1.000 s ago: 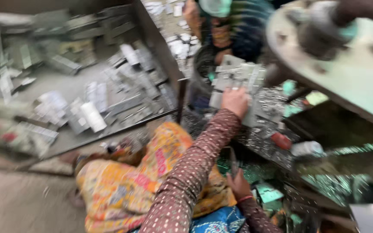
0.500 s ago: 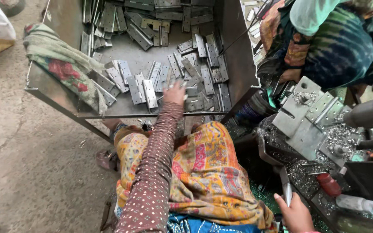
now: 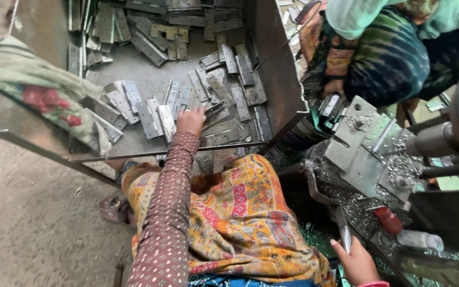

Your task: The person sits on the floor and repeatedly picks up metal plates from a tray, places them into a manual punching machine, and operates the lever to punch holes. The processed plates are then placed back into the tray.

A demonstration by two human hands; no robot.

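Near front edge of the metal bin: left hand, arm stretched forward, fingers curled down onto loose steel hinge plates, seemingly pinching one; grip not fully visible. Risk: sharp plate edges may nick fingers; the heap may slide and a plate slip free. Right hand, low by the machine, loosely holds a slim metal handle.

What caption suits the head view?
Left hand reaches into metal bin of hinges; right hand beside lever.
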